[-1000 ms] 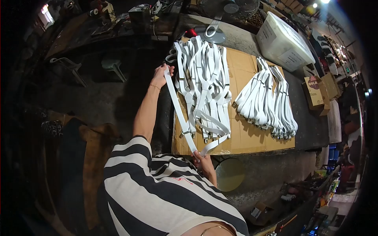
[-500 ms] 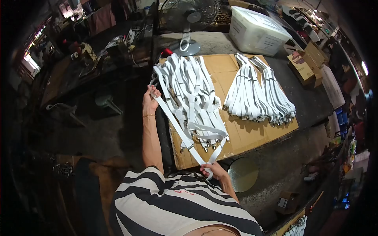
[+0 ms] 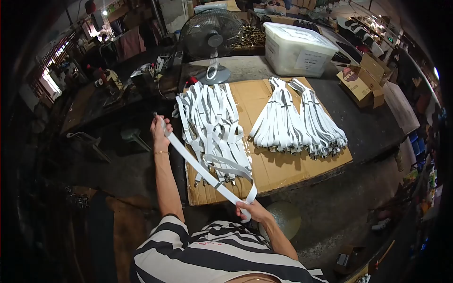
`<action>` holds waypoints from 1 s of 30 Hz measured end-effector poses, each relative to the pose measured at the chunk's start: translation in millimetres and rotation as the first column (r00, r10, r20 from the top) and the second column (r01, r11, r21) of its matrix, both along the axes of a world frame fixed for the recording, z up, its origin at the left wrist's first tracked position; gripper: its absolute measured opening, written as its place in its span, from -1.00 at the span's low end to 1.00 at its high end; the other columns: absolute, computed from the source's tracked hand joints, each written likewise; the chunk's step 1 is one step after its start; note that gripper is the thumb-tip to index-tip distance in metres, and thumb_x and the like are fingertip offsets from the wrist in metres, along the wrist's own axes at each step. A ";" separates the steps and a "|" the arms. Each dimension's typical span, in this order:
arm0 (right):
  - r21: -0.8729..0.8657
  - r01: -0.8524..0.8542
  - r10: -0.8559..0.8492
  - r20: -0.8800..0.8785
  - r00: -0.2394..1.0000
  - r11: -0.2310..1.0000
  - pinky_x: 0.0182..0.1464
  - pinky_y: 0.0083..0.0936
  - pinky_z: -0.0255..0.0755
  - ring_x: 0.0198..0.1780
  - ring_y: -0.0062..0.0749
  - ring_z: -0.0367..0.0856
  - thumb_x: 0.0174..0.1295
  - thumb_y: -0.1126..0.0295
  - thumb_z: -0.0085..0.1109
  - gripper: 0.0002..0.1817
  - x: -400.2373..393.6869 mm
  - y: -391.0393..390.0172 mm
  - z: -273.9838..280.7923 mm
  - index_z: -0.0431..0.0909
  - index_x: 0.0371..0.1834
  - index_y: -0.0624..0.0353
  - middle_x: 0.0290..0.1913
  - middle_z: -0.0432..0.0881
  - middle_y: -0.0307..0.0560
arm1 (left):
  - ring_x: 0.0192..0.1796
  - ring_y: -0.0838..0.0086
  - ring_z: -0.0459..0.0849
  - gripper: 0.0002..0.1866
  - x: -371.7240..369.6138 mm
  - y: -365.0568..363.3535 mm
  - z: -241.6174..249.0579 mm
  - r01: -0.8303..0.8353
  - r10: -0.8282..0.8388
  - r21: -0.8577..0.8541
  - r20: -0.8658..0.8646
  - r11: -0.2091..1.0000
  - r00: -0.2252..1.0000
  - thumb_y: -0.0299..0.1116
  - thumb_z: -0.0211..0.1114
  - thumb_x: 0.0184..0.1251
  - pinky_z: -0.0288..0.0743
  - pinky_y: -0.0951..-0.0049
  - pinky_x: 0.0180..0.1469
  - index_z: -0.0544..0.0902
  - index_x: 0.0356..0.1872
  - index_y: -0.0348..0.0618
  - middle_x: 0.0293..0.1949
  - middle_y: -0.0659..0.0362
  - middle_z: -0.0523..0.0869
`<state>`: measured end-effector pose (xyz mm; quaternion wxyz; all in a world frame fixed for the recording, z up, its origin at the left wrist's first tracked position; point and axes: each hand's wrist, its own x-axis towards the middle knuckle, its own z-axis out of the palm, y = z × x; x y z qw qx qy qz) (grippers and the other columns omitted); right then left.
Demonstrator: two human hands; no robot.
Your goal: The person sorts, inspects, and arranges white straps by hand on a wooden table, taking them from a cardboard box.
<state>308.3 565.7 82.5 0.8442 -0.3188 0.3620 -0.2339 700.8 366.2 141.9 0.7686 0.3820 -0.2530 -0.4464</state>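
A white elastic strap (image 3: 200, 170) with metal fittings runs slantwise between my two hands. My left hand (image 3: 161, 126), off the left edge of the cardboard, is closed on its upper end. My right hand (image 3: 251, 211) grips the lower part near my chest, just below the cardboard's front edge. From there a looped part of the strap rises to the left pile. That loose pile of white straps (image 3: 207, 111) lies on the left of the cardboard (image 3: 278, 171). Two neater bundles, a left one (image 3: 279, 118) and a right one (image 3: 318, 123), lie with clips towards me.
A black fan (image 3: 214, 39) stands behind the cardboard. To its right are a lidded white plastic box (image 3: 302, 49) and an open carton (image 3: 361, 82). Stools (image 3: 134, 135) stand at the left, and a round-topped object (image 3: 283, 220) is below my right hand.
My left hand has moved left and down, away from the pile, with the strap's end. The strap now reaches farther left. My view has shifted, and the right hand still holds the strap.
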 end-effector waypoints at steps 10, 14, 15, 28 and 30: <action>-0.028 -0.036 0.036 0.001 0.999 0.999 -0.71 -0.73 -0.04 -0.73 -0.72 0.21 0.22 0.28 0.17 -0.73 -34.1 13.0 -4.5 0.45 -0.50 0.23 -0.69 0.37 -0.31 | -0.48 0.49 0.44 -0.73 -29.4 38.4 31.3 0.193 -0.234 -0.134 -0.465 0.972 0.854 -0.19 0.05 0.39 0.26 0.57 -0.55 0.51 -0.22 -0.21 -0.36 0.20 0.61; -0.010 -0.052 0.053 0.035 0.998 0.999 -0.70 -0.73 -0.04 -0.72 -0.71 0.21 0.24 0.29 0.15 -0.73 -38.5 15.1 -8.5 0.44 -0.51 0.23 -0.69 0.35 -0.31 | -0.43 0.47 0.52 -0.73 -37.7 42.8 47.4 0.126 -0.143 -0.096 -0.199 0.987 0.969 -0.17 0.07 0.38 0.42 0.51 -0.43 0.53 -0.25 -0.18 -0.38 0.17 0.63; -0.007 -0.050 0.051 0.032 0.998 0.999 -0.70 -0.73 -0.04 -0.72 -0.71 0.21 0.24 0.29 0.15 -0.73 -37.2 15.4 -3.8 0.44 -0.51 0.23 -0.69 0.35 -0.31 | -0.43 0.46 0.55 -0.71 -37.3 40.0 50.2 0.006 -0.006 0.007 -0.044 1.000 0.999 -0.13 0.06 0.39 0.46 0.47 -0.42 0.53 -0.27 -0.17 -0.40 0.17 0.62; -0.363 0.100 -0.121 -0.036 0.992 0.927 -0.66 -0.75 0.07 -0.65 -0.75 0.30 0.26 0.28 0.14 -0.77 -58.4 25.8 110.8 0.49 -0.41 0.22 -0.60 0.45 -0.33 | -0.31 0.29 0.69 -0.75 21.0 -45.7 74.0 -0.024 0.020 0.078 0.043 0.997 0.999 -0.20 0.13 0.33 0.55 0.31 -0.27 0.51 -0.28 -0.22 -0.35 0.07 0.68; -0.405 0.054 -0.105 -0.104 0.989 0.913 -0.66 -0.75 0.08 -0.65 -0.76 0.30 0.26 0.30 0.14 -0.78 -80.7 33.1 124.5 0.49 -0.41 0.23 -0.60 0.45 -0.32 | -0.27 0.24 0.70 -0.78 46.7 -61.6 76.5 -0.049 0.047 0.106 0.023 0.993 0.999 -0.25 0.09 0.34 0.56 0.27 -0.24 0.49 -0.30 -0.22 -0.32 0.04 0.69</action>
